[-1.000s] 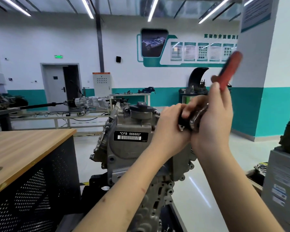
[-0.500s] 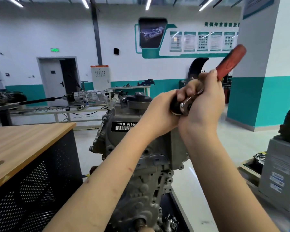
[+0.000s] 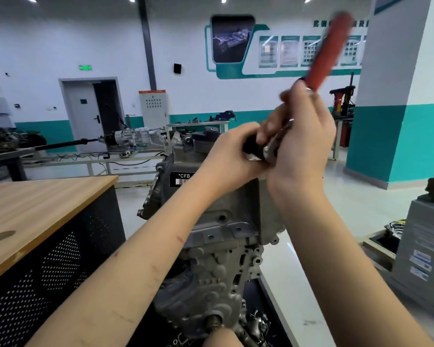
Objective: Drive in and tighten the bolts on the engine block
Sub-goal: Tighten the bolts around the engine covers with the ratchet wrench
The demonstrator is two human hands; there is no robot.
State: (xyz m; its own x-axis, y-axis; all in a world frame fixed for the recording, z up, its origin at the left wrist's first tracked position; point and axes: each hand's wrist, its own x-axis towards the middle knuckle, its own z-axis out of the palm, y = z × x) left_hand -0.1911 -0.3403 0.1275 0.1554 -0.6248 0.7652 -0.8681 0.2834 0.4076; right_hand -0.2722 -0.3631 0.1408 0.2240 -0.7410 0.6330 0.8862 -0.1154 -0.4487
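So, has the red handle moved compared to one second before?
Yes. The red handle has swung up toward vertical, pivoting over the engine block; the right hand grips it.

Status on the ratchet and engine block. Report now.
Left hand grips the ratchet head. Right hand grips the red-handled ratchet, handle up and blurred. Bolt hidden behind hands atop engine block. No visible obstruction.
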